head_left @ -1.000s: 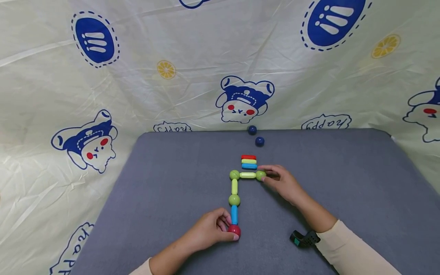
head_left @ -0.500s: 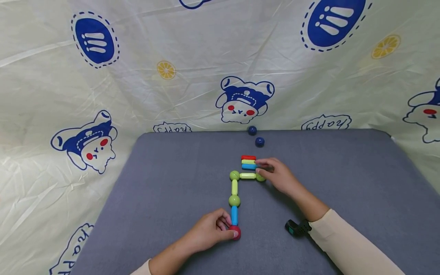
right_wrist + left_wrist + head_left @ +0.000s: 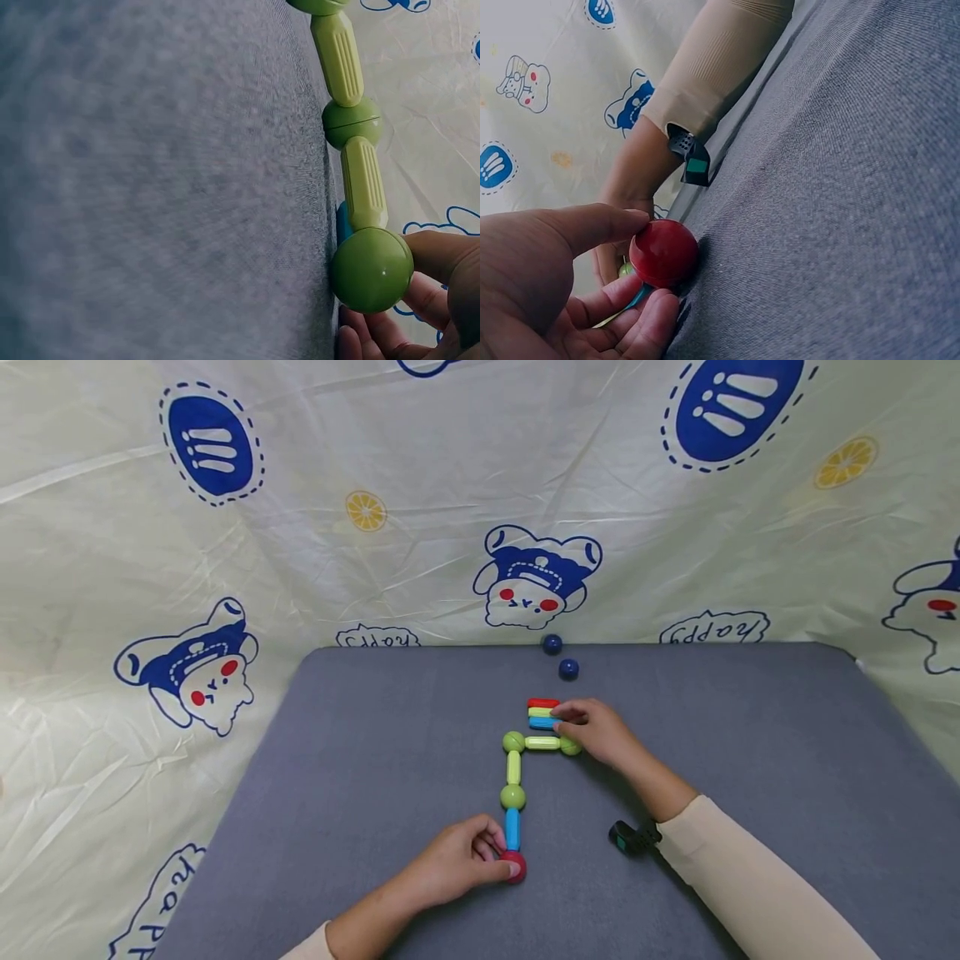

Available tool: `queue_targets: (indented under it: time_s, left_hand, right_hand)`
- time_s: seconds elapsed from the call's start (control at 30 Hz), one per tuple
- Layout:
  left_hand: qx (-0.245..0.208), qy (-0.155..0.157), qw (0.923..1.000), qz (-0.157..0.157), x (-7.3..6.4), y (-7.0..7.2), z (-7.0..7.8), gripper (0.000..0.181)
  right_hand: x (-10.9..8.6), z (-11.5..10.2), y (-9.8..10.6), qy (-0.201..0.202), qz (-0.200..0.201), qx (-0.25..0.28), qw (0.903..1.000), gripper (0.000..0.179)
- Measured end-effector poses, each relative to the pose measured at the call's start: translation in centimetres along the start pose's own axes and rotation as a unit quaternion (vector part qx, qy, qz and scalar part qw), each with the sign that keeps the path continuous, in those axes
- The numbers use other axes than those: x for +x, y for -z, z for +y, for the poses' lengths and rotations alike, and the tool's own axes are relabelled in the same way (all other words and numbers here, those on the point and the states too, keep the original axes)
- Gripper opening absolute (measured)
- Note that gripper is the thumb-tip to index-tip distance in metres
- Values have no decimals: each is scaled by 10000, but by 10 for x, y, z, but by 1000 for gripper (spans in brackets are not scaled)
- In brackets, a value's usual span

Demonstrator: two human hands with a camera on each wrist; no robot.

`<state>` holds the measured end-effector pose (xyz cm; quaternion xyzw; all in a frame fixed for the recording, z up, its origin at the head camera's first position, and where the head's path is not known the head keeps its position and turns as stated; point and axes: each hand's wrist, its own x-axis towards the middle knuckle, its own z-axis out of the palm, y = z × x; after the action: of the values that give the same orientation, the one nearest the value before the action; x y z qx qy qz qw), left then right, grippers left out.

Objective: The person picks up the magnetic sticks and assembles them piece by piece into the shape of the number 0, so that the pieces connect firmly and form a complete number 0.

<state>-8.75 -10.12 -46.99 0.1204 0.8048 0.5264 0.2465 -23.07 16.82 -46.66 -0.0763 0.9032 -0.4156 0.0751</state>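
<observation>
My left hand (image 3: 453, 860) pinches a red ball (image 3: 664, 253) at the near end of a magnetic ball-and-rod chain. From that ball a blue rod (image 3: 512, 830) leads to a green ball (image 3: 513, 797), then a yellow-green rod (image 3: 513, 767) and a corner green ball (image 3: 513, 742). A second yellow-green rod (image 3: 364, 184) turns right to the end green ball (image 3: 372, 270). My right hand (image 3: 598, 731) reaches over that end ball, its fingertips at the right ends of a loose blue rod (image 3: 543, 723) and yellow rod (image 3: 539, 712); I cannot tell whether it pinches either.
A red rod (image 3: 543, 702) lies behind the yellow one, side by side. Two dark blue balls (image 3: 568, 669) sit farther back, near the far edge of the grey table (image 3: 375, 735). A printed curtain (image 3: 420, 568) hangs behind. A black band (image 3: 633, 837) is at the right wrist.
My right hand has left the end green ball and moved forward and left to the loose rods. The left hand stays on the red ball, and the chain keeps its shape.
</observation>
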Motion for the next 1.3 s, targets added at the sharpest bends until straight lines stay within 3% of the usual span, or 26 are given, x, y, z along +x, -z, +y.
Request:
queue_targets:
  time_s: [0.47,0.8,1.03,1.3]
  left_hand:
    - [21,-29,10000,26,1,-1,1,26]
    - [67,-92,9999,43,3,-2,-1,26]
    - [86,-100,9999,85,2,-3,0,26]
    - [13,-33,9999,141,1,-3,0,26]
  right_hand:
    - [10,-14,-1,-258,-172,-799,9963,26]
    - [9,-12,-1,-359,-27,-626,9974,21]
    - [-4,-15,8,-262,202,-314,9990,27]
    - [-38,-23,15,144,169,-446,9988,21]
